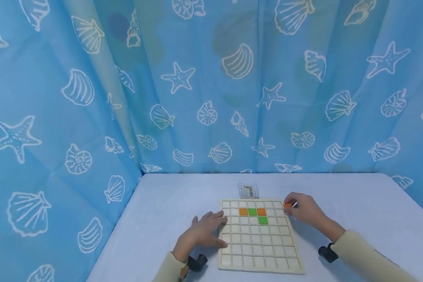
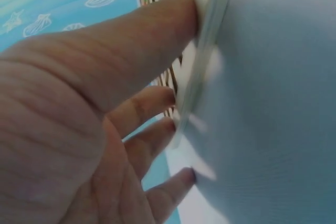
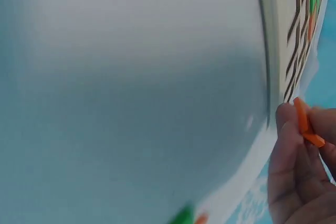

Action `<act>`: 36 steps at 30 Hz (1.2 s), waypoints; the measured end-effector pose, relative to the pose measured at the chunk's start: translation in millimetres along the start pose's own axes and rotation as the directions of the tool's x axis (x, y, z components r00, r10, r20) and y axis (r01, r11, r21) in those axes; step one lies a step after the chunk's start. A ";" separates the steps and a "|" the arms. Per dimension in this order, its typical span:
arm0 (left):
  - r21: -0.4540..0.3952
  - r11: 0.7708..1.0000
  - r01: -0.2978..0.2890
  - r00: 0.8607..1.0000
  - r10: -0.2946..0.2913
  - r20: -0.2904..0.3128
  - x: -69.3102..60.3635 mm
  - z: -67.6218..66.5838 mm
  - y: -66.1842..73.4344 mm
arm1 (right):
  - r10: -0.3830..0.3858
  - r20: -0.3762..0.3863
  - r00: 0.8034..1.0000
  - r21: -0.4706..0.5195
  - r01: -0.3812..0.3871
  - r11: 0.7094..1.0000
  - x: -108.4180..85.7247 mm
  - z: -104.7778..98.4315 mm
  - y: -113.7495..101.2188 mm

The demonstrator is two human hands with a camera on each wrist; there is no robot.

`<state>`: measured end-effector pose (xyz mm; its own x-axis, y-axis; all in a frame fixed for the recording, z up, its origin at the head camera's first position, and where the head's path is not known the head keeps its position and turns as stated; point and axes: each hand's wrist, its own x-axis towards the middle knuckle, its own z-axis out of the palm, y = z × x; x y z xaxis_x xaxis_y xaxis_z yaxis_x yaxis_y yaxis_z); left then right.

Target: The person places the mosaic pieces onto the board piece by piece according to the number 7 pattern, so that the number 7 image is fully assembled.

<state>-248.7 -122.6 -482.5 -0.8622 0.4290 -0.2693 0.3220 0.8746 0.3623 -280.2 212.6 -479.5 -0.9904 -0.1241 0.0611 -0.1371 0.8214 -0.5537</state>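
Note:
A pale wooden grid board (image 1: 257,272) lies on the table, holding an orange tile (image 1: 243,212), a green tile (image 1: 252,212) and a second orange tile (image 1: 261,212) in a row. A second green tile (image 1: 263,220) sits just below that row's right end. My left hand (image 1: 206,231) rests with spread fingers on the board's left edge. At the upper right edge, my right hand (image 1: 304,209) pinches an orange tile (image 3: 302,116). Another orange piece (image 3: 316,139) shows at an angle against it; whether it is separate I cannot tell.
Behind the board is a small gridded pattern card (image 1: 248,191). The white table (image 1: 169,211) meets a blue shell-print curtain (image 1: 197,137). Blurred green (image 3: 184,216) and orange (image 3: 201,219) pieces show at the bottom of the right wrist view. Black wrist cameras (image 1: 328,253) sit below both hands.

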 end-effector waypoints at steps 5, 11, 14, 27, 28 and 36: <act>-0.003 1.000 0.024 1.000 -0.024 0.017 3.0 -2.0 1.8 | -0.012 0.007 1.000 0.015 0.012 1.000 -0.1 19.1 -19.2; -0.027 1.000 0.012 1.000 -0.012 0.004 4.2 -1.5 -2.8 | -0.007 0.049 0.999 0.058 0.005 0.998 -1.2 31.5 -33.9; -0.032 0.999 0.007 1.000 -0.007 0.005 4.3 -1.7 -4.1 | -0.003 0.072 0.997 0.074 -0.002 0.997 -2.9 31.5 -36.0; 0.005 1.000 0.013 1.000 -0.013 -0.008 5.1 -3.6 -1.2 | -0.101 0.095 0.990 0.208 0.080 0.975 -6.8 29.5 -34.8; 0.002 1.000 0.017 1.000 -0.017 -0.007 5.2 -3.6 -1.7 | -0.115 0.099 0.988 0.214 0.091 0.973 -6.6 30.9 -34.8; -0.028 1.000 0.004 1.000 -0.004 -0.005 3.5 -1.4 -3.0 | -0.227 0.159 0.961 0.200 0.193 0.960 -16.0 37.5 -34.4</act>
<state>-253.2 -124.0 -483.2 -0.8655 0.4245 -0.2658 0.3079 0.8696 0.3860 -258.9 165.4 -492.6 -0.9175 -0.3943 0.0519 -0.3195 0.6533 -0.6864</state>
